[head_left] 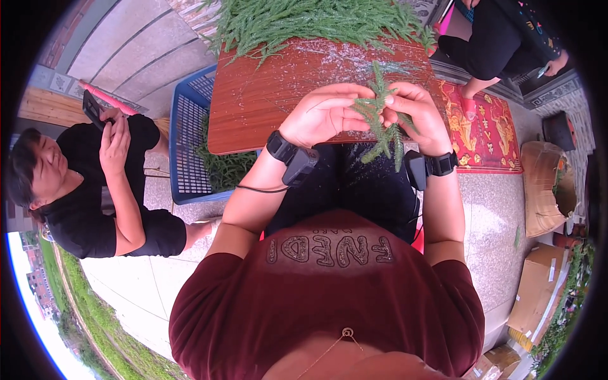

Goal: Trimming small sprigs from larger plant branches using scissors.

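Note:
A green artificial fir sprig [382,130] with several needled branches hangs between my hands, over the near edge of the table. My right hand [419,117] grips it at its middle, thumb in front and fingers curled behind. My left hand [324,115] is at the sprig's left side, palm turned up and fingers loosely spread. Its fingertips lie by a left branch; whether they touch it I cannot tell. Each wrist wears a black strapped device. A large heap of similar green sprigs [310,24] covers the far part of the brown table [253,95].
White specks and loose needles litter the tabletop. A blue plastic basket [190,177] with green sprigs stands left of the table. A person [95,190] at left holds a phone [94,109]; another person [500,38] is at far right. A red mat [481,130] and cardboard boxes [538,285] lie right.

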{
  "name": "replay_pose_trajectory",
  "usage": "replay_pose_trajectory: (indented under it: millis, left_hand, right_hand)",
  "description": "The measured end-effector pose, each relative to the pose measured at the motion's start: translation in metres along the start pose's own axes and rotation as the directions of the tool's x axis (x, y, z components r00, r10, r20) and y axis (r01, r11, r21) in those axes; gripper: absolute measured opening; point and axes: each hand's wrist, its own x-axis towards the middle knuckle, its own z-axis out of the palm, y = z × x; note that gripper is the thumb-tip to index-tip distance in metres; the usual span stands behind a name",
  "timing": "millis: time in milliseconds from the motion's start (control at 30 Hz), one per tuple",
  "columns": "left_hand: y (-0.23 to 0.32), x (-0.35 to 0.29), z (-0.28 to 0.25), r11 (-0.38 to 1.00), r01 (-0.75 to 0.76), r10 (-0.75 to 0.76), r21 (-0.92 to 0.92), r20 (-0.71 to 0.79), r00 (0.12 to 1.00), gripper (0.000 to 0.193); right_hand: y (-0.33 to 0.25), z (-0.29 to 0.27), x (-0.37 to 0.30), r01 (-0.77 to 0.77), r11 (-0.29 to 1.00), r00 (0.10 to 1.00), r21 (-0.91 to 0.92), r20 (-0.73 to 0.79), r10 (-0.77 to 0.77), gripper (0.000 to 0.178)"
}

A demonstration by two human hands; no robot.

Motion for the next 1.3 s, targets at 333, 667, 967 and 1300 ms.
replay_pose_trajectory:
  millis: [333,667,967,1300]
  left_hand:
    - [-0.015,0.008,-0.024,0.992,0.123,-0.121,0.031,-0.054,0.991,0.025]
    - [-0.025,0.010,-0.025,0.987,0.118,-0.107,-0.110,0.097,0.990,0.027]
    - [-0.014,0.000,-0.005,0.957,0.238,-0.203,-0.167,0.201,0.958,0.026]
    - [-0.007,0.004,-0.031,0.945,-0.287,0.307,0.157,-0.128,0.943,0.026]
  right_hand:
    - [0.005,0.002,-0.007,-0.082,0.997,0.997,0.010,0.009,0.082,0.021]
    - [0.010,0.005,-0.004,0.046,0.998,0.999,0.037,0.000,-0.046,0.027]
    - [0.001,0.005,-0.005,-0.086,0.996,0.994,0.035,0.068,0.084,0.023]
    - [-0.007,-0.032,-0.012,-0.190,0.373,0.935,-0.908,-0.283,-0.212,0.054]
